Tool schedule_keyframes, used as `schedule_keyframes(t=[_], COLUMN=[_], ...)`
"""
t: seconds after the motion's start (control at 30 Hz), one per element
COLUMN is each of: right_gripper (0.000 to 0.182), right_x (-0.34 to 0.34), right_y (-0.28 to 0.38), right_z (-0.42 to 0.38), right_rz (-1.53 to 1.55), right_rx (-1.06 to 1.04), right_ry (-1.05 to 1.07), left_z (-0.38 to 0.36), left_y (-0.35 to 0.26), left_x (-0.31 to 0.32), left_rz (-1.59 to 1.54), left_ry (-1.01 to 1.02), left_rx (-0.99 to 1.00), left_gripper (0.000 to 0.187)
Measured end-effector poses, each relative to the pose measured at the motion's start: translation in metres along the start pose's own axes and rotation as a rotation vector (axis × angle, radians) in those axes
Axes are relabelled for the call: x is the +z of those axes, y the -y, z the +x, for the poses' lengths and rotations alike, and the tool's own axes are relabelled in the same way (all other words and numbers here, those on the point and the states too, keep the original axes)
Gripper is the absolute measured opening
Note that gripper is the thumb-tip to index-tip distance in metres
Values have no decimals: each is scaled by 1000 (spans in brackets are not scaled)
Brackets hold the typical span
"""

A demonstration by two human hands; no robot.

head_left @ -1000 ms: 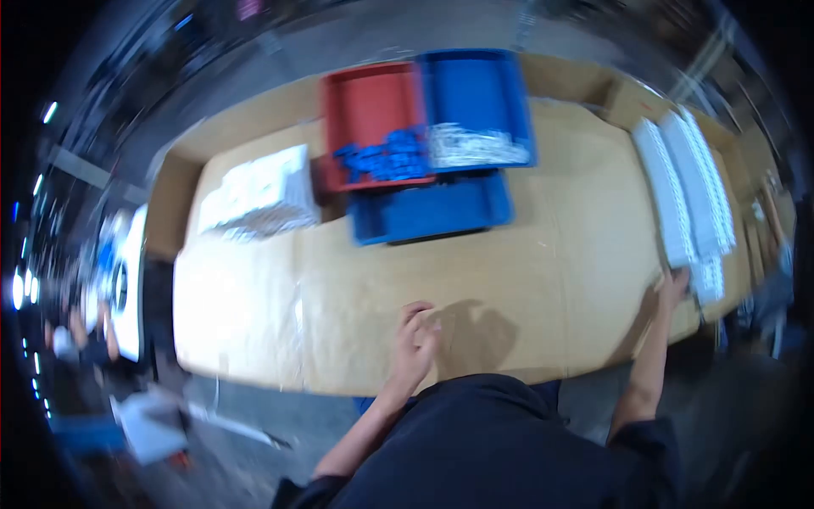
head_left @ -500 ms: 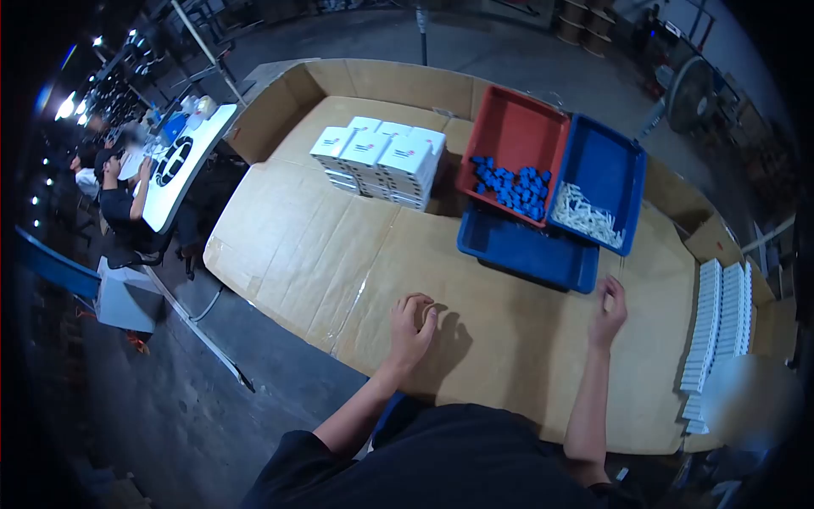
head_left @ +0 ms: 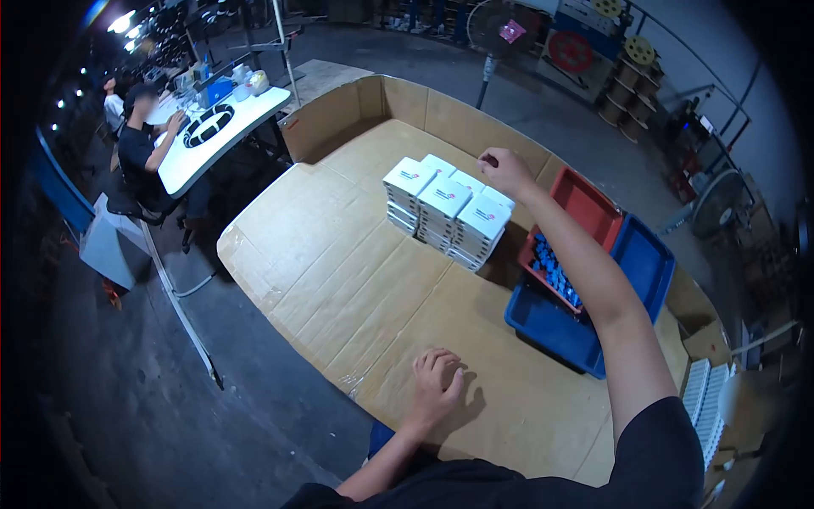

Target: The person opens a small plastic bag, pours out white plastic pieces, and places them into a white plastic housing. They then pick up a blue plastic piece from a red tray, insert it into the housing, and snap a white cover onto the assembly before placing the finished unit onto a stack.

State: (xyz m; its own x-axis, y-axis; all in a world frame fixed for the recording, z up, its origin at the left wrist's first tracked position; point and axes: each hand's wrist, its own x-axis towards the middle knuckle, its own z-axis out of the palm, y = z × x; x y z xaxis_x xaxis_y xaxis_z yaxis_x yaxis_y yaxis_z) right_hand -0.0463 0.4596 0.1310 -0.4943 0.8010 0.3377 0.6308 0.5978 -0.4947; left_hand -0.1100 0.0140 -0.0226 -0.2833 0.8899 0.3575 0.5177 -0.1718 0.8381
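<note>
A stack of white boxes (head_left: 445,197) with small printed logos stands toward the back of the cardboard-covered table (head_left: 339,254). My right hand (head_left: 506,172) is stretched out over the far right side of the stack. Its fingers bend downward with a gap at the thumb, and nothing shows in them. Near the front edge, my left hand (head_left: 438,386) hovers low over the cardboard, empty, its fingers loosely curved and apart. My right forearm crosses in front of the red tray (head_left: 585,199), partly hiding it and the blue plastic pieces (head_left: 547,263) inside.
A blue tray (head_left: 649,254) sits right of the red one; another blue tray (head_left: 551,339) lies below them. White ribbed strips (head_left: 708,394) line the right edge. Cardboard walls (head_left: 458,114) border the back. At left, a person (head_left: 140,148) sits by a white table (head_left: 229,127).
My right hand has gone from beside the blue trays, forward and left to the back of the box stack. My left hand stays near the front edge. The view has turned rightward.
</note>
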Motion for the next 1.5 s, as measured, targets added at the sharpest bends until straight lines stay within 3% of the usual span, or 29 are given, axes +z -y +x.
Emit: schedule_keyframes(t=[0.17, 0.37, 0.57, 0.67, 0.87, 1.13, 1.23, 1.27, 1.3, 1.37, 1.43, 1.5], right_gripper=[29, 52, 67, 58, 37, 30, 44, 47, 64, 70, 78, 73], right_x=[47, 104, 105, 115, 52, -91, -125, -128, -126, -107, -83, -55], right_y=[-2, -37, -43, -59, -1, 90, 109, 111, 101, 84, 69, 56], right_z=[58, 99, 107, 116, 99, -50, -134, -165, -196, -263, -337, -414], right_rz=[-189, -69, -16, 32, 623, 828, 776, 761, 830, 1040, 1245, 1288], right_rx=[19, 160, 225, 246, 94, -132, -72, -44, 40, 181, 395, 548], right_ry=[98, 464, 555, 363, -50, -112, -187, -216, -184, -203, -200, -267], left_z=[2, 2, 3, 4, 2, -1, -5, -9, -12, -18, -18, -15], left_y=[9, 12, 15, 14, 12, 5, 16, 23, 24, 17, 21, 0], left_x=[1, 0, 0, -1, 0, 4, 11, 12, 10, 15, 5, 3], left_rz=[-44, -91, -109, -104, -106, -126, -164, -247, -326, -621, -426, -751], left_ry=[1, 3, 13, 14, -5, -78, -92, -80, -66, -148, -3, 189], left_rx=[-37, -57, -57, -60, -51, -17, 38, 7, -34, -229, -209, -463], left_gripper=[28, 29, 29, 28, 26, 16, 13, 10, 7, 6, 13, 20])
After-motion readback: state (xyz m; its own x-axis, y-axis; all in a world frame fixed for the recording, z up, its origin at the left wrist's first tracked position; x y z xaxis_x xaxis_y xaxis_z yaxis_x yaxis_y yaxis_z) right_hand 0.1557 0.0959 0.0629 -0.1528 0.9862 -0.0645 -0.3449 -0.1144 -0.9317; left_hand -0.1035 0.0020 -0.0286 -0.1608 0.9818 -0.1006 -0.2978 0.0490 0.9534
